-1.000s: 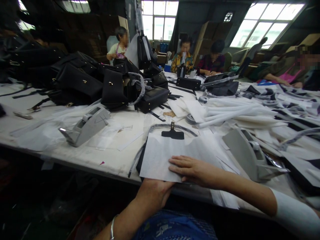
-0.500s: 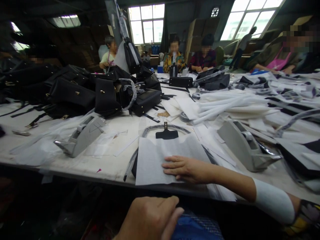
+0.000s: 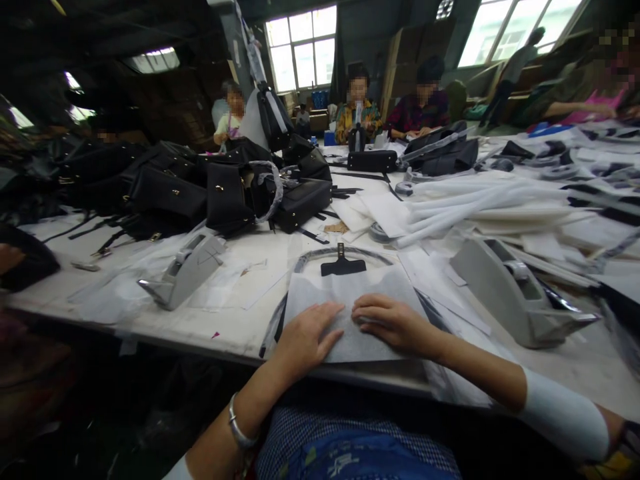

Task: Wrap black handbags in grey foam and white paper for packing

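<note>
A white paper sheet (image 3: pixel 350 293) lies at the table's near edge, covering a flat black bag piece whose black tab (image 3: pixel 343 267) and wrapped curved handle (image 3: pixel 320 253) stick out beyond it. My left hand (image 3: pixel 305 337) lies flat on the sheet's left part, fingers stretched out. My right hand (image 3: pixel 390 323) rests flat on the sheet's middle, fingers pointing left, close to the left hand's fingertips. Neither hand holds anything.
Two grey tape dispensers stand on the table, one at the left (image 3: pixel 185 270), one at the right (image 3: pixel 515 300). Black handbags (image 3: pixel 225 190) pile up at the back left, white paper rolls (image 3: pixel 475 207) at the right. Several people sit at the far side.
My left hand has come up from below the table edge and now lies flat on the paper beside the right hand. The right hand stayed on the sheet.
</note>
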Demonstrator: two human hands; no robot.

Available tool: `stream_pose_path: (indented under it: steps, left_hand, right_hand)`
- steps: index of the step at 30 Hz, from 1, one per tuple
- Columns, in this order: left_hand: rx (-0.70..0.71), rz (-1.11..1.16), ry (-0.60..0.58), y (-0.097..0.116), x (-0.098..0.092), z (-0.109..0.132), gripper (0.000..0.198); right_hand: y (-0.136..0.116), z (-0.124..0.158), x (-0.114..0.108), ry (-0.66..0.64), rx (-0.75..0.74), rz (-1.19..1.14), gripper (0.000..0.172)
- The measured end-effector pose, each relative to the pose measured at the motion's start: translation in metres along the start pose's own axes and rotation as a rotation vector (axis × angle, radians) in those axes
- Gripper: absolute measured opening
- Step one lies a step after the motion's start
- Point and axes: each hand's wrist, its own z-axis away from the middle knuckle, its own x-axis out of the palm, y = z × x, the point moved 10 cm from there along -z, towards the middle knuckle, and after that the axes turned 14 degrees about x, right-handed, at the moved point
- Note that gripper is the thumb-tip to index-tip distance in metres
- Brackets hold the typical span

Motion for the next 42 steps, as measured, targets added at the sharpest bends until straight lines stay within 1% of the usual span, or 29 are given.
stream_pose_path:
  steps: [3,8,11,16,19,22,26,28,31,34,38,40,42]
  left_hand:
    - [0.007,0.002,-0.011,0.005,0.000,-0.002,0.038]
    - [-0.003,0.005,-0.018,0.002,0.001,-0.005,0.037]
    - [0.003,-0.003,-0.010,0.003,0.001,-0.004,0.036]
    - [0.016,-0.024,-0.006,0.004,0.001,-0.004,0.035]
    - [0.028,-0.031,-0.003,0.005,0.001,-0.004,0.035]
    - [0.034,-0.033,-0.003,0.005,0.003,-0.003,0.035]
    - [0.039,-0.054,-0.003,0.005,0.005,-0.003,0.035]
    - [0.044,-0.077,0.004,0.005,0.005,-0.002,0.035]
    - [0.051,-0.108,0.006,0.006,0.006,-0.002,0.035]
    - [0.052,-0.120,-0.019,0.008,0.007,-0.003,0.036]
    - [0.035,-0.126,-0.090,0.009,0.009,-0.008,0.035]
    - [0.028,-0.120,-0.133,0.009,0.010,-0.010,0.034]
    - [0.023,-0.108,-0.164,0.007,0.012,-0.008,0.038]
  right_hand:
    - [-0.007,0.002,0.002,0.016,-0.041,0.073,0.020]
    - [-0.012,0.007,0.003,0.044,-0.106,0.146,0.025]
    - [-0.011,0.010,0.008,0.025,-0.151,0.180,0.029]
    - [-0.013,0.011,0.014,-0.020,-0.199,0.187,0.030]
    - [-0.012,0.011,0.013,-0.009,-0.194,0.146,0.029]
    - [-0.008,0.011,0.007,0.050,-0.143,0.097,0.029]
    - [-0.006,0.012,0.008,0.079,-0.118,0.171,0.030]
    - [-0.006,0.011,0.012,0.062,-0.107,0.244,0.031]
    - [0.001,0.007,0.018,0.016,-0.043,0.345,0.033]
    - [0.005,0.001,0.026,-0.086,0.011,0.437,0.030]
    - [-0.003,-0.006,0.037,-0.232,-0.006,0.566,0.025]
    - [-0.006,-0.007,0.039,-0.258,-0.015,0.592,0.023]
    - [-0.007,-0.006,0.036,-0.233,-0.007,0.544,0.027]
